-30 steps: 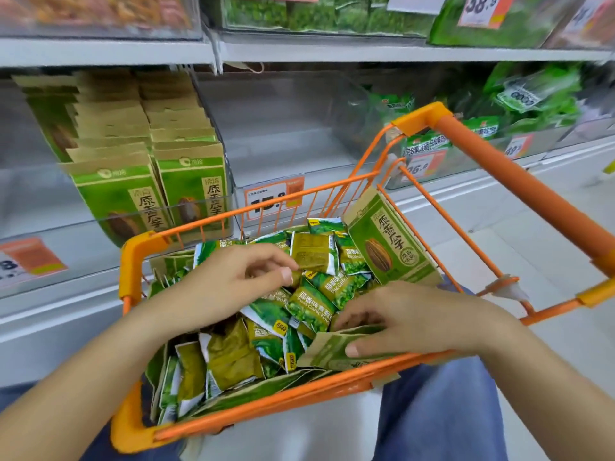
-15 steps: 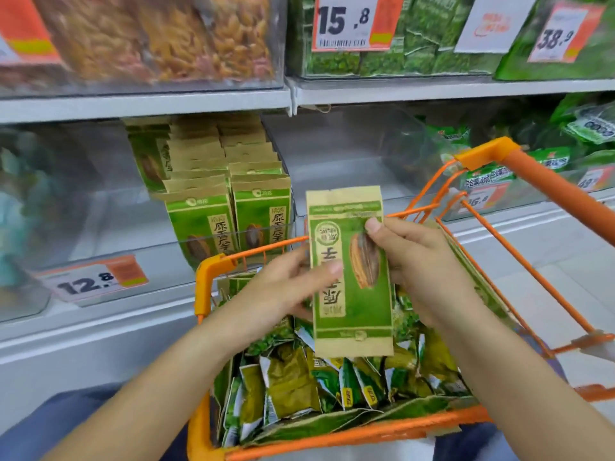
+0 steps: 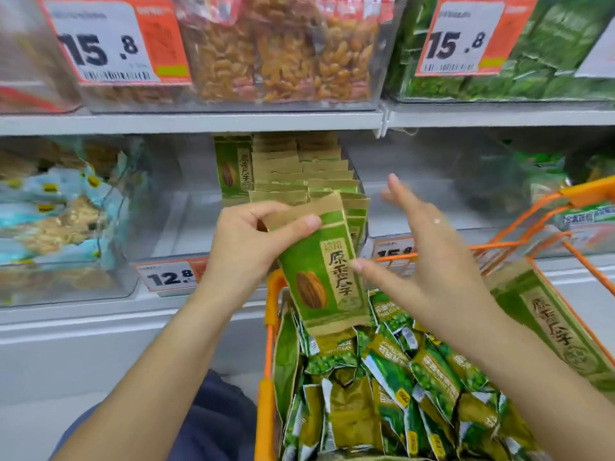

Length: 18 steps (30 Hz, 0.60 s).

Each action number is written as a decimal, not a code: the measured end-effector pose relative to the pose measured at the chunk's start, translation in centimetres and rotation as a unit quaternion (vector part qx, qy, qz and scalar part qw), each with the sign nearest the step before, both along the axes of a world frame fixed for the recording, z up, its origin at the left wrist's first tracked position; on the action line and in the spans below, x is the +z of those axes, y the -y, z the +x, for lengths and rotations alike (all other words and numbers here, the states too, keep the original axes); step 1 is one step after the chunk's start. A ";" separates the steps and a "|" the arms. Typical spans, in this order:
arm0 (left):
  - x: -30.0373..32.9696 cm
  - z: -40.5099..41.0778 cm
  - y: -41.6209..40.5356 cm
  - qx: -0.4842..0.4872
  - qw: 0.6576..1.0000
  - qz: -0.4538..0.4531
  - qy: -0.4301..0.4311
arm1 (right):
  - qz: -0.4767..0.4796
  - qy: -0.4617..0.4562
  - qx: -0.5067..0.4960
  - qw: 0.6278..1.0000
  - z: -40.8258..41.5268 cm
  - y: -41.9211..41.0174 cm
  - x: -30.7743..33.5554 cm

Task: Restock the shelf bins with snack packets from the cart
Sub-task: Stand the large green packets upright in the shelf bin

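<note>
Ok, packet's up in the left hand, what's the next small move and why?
Probably carry the sunflower seed packet, pinched at its top by the left hand, forward into the bin behind the matching packets. It hangs just in front of that row, and the right hand is open, off it.

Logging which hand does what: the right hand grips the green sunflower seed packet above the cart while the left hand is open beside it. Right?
Hands are swapped: the head view shows the left hand gripping the green sunflower seed packet above the cart, the right hand open beside it.
</note>
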State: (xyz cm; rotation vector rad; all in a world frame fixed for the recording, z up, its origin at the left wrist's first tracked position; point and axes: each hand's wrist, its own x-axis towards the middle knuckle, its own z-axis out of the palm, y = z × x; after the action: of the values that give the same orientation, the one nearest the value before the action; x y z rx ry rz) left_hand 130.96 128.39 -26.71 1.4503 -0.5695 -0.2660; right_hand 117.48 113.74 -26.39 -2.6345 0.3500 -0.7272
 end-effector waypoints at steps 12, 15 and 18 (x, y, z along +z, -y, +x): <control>-0.5 0.6 -4.3 -0.020 0.990 0.112 -0.078 | 0.477 0.028 0.100 0.873 7.0 -2.6 -0.6; -0.6 3.4 -5.8 0.077 0.978 0.062 -0.185 | 0.212 0.090 0.006 0.973 7.6 -2.1 -1.4; -0.4 8.2 -6.3 0.131 0.956 0.074 -0.252 | 0.100 0.155 -0.045 0.982 7.9 -1.1 -2.9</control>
State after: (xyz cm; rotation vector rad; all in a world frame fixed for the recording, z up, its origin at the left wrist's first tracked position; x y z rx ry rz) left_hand 139.21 134.71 -27.15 1.5085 0.0601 -0.4576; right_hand 125.38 114.81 -29.25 -2.2855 0.4286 -1.0559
